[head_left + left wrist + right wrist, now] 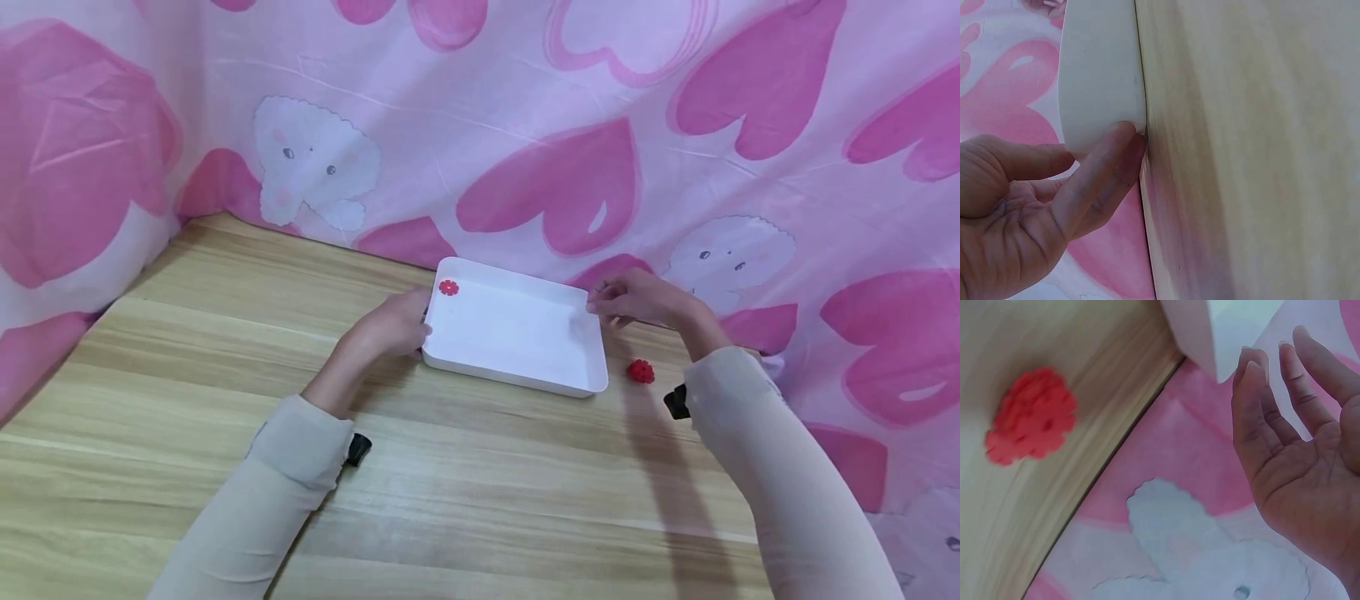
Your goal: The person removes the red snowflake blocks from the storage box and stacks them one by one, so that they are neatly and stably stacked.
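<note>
A shallow white tray (517,379) lies on the wooden table near the back. A small red flower-shaped piece (448,287) sits in its far left corner. A second red piece (641,371) lies on the table just right of the tray, and shows close up in the right wrist view (1032,415). My left hand (422,327) holds the tray's left rim. Its thumb reaches over the edge and its fingers (1104,169) press the outer wall (1100,69). My right hand (600,307) hovers at the tray's far right corner with relaxed fingers (1254,394), holding nothing.
A pink cloth with hearts (570,183) hangs close behind the tray and along the left side. The wooden tabletop (480,500) stretches toward me in front of the tray. Small black wrist mounts (358,450) show at both sleeves.
</note>
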